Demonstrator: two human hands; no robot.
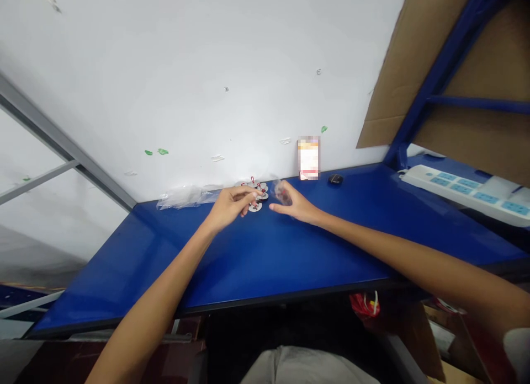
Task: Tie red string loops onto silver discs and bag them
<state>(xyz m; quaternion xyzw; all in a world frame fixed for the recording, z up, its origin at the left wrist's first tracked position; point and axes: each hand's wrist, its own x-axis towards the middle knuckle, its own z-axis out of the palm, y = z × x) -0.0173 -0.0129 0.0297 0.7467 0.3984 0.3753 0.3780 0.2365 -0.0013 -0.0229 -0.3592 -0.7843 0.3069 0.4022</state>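
My left hand (233,204) is at a small group of round white discs (255,207) with dark and red parts near the back of the blue table. Its thumb and forefinger come together over the discs; what is between them, if anything, is too small to make out. A thin red loop (252,180) stands up from the group. Just to the right, my right hand (298,203) has its thumb spread away from its curved fingers. Beside those fingertips lies a blurred clear plastic piece (277,192) with something red in it; contact is unclear.
Clear plastic bags (182,197) lie along the wall at the left. A phone-like upright panel (309,158) with a blurred face leans on the white wall. Right of it sits a small black object (335,179). A white power strip (467,193) runs along the right side.
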